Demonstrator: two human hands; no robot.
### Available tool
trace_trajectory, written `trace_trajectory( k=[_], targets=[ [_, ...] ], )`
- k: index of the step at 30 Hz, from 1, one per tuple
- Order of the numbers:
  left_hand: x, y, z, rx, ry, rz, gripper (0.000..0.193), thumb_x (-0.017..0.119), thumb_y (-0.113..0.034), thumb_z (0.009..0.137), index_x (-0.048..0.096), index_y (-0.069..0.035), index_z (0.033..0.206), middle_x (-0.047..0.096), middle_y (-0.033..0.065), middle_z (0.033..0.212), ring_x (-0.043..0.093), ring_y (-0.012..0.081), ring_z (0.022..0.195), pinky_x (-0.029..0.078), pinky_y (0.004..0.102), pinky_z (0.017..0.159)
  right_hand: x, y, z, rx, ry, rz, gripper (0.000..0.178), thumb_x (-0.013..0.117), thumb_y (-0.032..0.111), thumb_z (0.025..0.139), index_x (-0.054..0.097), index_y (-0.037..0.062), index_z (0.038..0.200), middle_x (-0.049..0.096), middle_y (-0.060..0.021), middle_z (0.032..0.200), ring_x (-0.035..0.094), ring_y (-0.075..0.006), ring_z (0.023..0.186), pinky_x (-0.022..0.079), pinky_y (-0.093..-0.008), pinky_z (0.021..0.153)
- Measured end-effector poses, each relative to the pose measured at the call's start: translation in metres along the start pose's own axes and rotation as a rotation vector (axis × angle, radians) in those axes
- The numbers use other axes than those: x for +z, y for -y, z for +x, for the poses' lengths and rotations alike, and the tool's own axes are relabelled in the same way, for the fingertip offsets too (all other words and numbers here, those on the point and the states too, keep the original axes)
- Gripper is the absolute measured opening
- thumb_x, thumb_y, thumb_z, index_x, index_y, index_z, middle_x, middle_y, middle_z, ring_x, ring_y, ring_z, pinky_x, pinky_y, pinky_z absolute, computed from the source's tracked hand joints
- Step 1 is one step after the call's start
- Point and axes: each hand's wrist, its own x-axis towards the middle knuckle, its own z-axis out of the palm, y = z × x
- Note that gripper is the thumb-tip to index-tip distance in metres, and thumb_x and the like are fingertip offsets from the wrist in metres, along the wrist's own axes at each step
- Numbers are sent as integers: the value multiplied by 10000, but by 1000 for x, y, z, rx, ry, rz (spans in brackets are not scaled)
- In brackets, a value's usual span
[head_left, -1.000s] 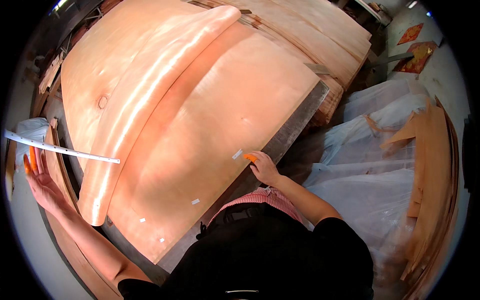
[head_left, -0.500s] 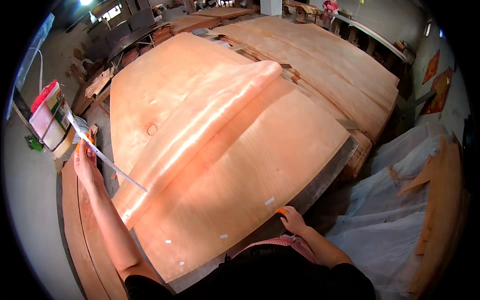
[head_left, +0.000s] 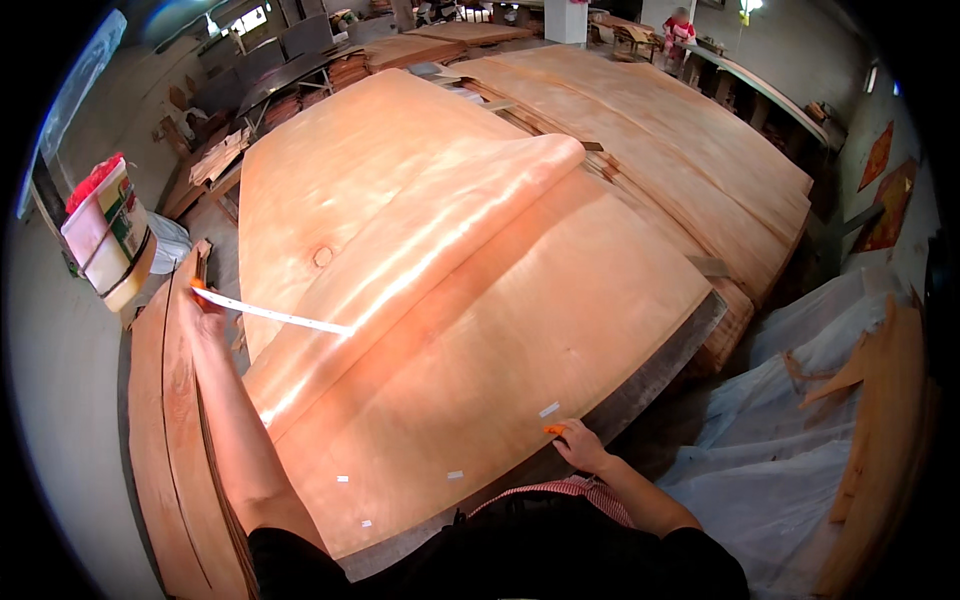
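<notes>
My left hand (head_left: 205, 318) is raised at the left edge of a large veneer sheet (head_left: 490, 370), its fingers closed on one end of a long white tape strip (head_left: 275, 315). From there the strip stretches to the right over the sheet's raised fold (head_left: 400, 280); I cannot tell whether its far end touches the wood. My right hand (head_left: 583, 446) lies at the sheet's front edge, fingers reaching left and seemingly holding nothing. Something orange covers a fingertip on each hand. Beside the right hand, a short white tape piece (head_left: 549, 409) sticks to the veneer.
Long boards (head_left: 160, 430) lie along my left, below a strapped tub (head_left: 108, 235). A second stack of sheets (head_left: 680, 130) stands behind. At right are clear plastic sheeting (head_left: 740, 440) and wood offcuts (head_left: 880, 400). A person (head_left: 680, 28) is far back.
The strip has swung from a steep slant to nearly level, its far end moving right and up. My left hand now grips it at its end. The view has shifted slightly.
</notes>
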Motion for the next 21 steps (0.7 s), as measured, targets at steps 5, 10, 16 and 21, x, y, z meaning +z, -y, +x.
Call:
trace_trajectory(
  k=[5, 10, 16, 21],
  targets=[
    [-39, 20, 44, -62, -131, 1, 144, 493, -225, 843, 559, -116, 775, 554, -6, 666, 537, 140, 586, 468, 283, 523, -4, -1, 3, 53, 31, 9, 307, 573, 154, 781, 574, 55, 1071, 536, -137, 1100, 472, -298, 1063, 390, -360, 921],
    [-43, 35, 32, 164, -283, 205, 148, 507, -193, 836, 594, -76, 809, 580, 10, 719, 535, 127, 650, 437, 274, 548, -17, 1, -2, 70, 74, -10, 298, 572, 158, 784, 581, 73, 1069, 552, -124, 1069, 487, -289, 1042, 394, -355, 919],
    [-51, 52, 4, 283, -335, 258, 164, 497, -170, 828, 577, -36, 878, 546, 23, 697, 515, 117, 615, 395, 229, 558, -22, 5, -6, 63, 141, -14, 285, 569, 174, 789, 589, 80, 1058, 569, -122, 1025, 508, -287, 1003, 413, -350, 884],
    [-87, 71, 11, 291, -156, 378, 126, 503, -103, 822, 560, -9, 761, 529, 21, 685, 489, 108, 593, 367, 226, 535, -6, 8, 4, 46, 258, 23, 251, 534, 180, 814, 595, 79, 1035, 572, -139, 1012, 519, -301, 981, 422, -360, 853]
  ],
)
